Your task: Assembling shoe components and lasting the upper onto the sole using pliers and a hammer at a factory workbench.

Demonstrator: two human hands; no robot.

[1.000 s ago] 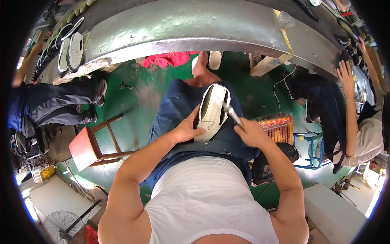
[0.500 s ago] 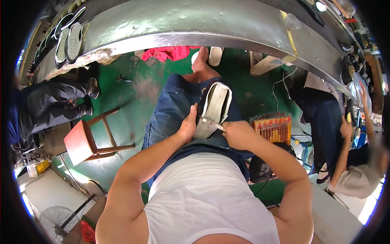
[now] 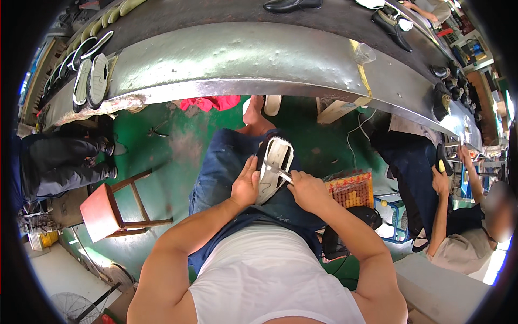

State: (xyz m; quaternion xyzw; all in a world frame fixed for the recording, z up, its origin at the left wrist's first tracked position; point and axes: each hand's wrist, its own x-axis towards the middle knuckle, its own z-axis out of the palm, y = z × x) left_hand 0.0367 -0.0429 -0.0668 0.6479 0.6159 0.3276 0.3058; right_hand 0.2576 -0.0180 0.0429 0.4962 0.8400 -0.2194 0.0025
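Observation:
An upturned shoe (image 3: 281, 153) with a pale sole and dark sides rests on my lap, its toe end pointing away from me. My left hand (image 3: 246, 183) presses along the shoe's left side with straight fingers, holding it steady. From the right, my right hand (image 3: 308, 190) is closed round the pale handle of a hammer (image 3: 280, 172). The metal head lies over the middle of the sole; whether it touches cannot be made out. The shoe's near end sits low between my hands.
Ahead runs a metal-edged workbench (image 3: 226, 59) carrying pale-soled shoes (image 3: 98, 81) and black shoes (image 3: 291, 5). A red-topped stool (image 3: 101, 211) stands at left, near another person's legs (image 3: 65, 162). At right are a beaded seat mat (image 3: 350, 190) and a co-worker (image 3: 458, 243) holding a shoe.
My view has tilted up, showing more of the bench top. The hammer head has shifted from the near part of the sole toward its middle. Both hands keep their holds.

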